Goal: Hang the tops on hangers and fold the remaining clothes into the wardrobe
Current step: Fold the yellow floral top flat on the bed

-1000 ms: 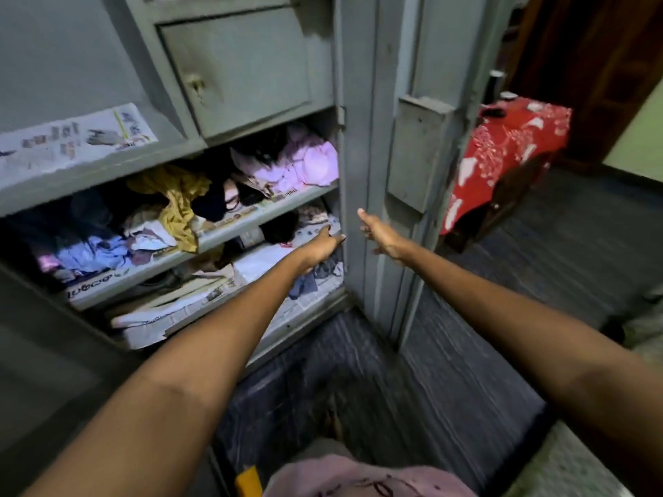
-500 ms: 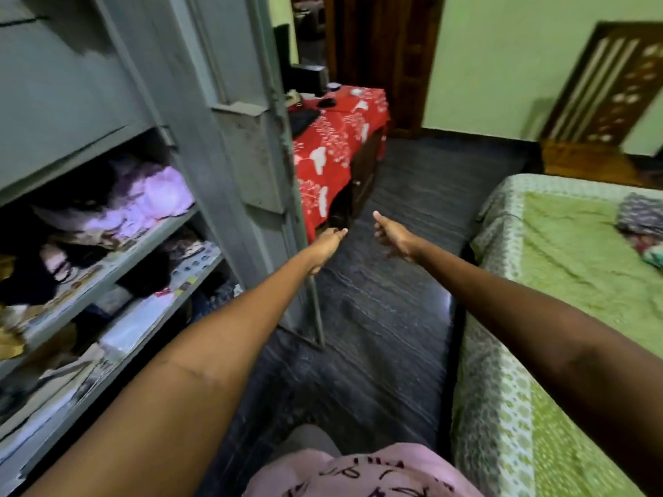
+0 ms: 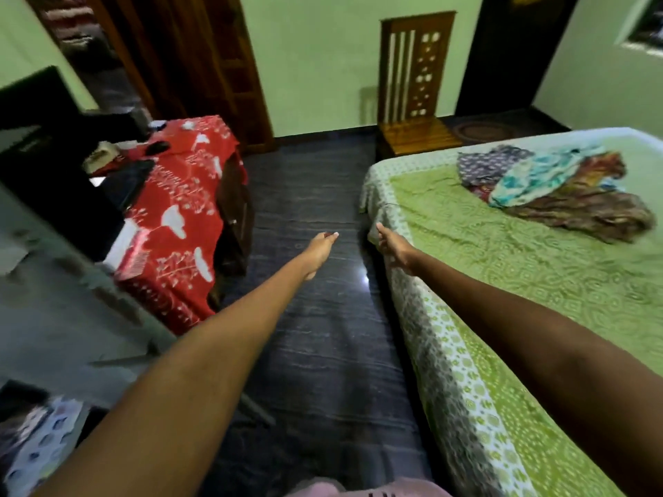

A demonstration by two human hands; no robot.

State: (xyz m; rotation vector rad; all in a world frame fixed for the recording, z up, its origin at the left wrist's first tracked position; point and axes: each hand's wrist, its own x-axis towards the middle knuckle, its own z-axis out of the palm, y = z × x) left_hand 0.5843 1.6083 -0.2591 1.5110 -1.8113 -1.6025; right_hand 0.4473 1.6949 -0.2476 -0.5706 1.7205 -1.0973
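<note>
Clothes (image 3: 552, 184) lie on bed (image 3: 538, 281), well beyond both empty hands.

Both arms outstretched; left hand (image 3: 320, 246) loosely curled, right hand (image 3: 394, 245) relaxed, empty.

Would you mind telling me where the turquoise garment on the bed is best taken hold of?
Probably at its near, lower edge, reaching in from the bed's floor side. The turquoise garment lies crumpled on top of the clothes pile, so it should lift free. Both the left hand and right hand hold nothing.
</note>
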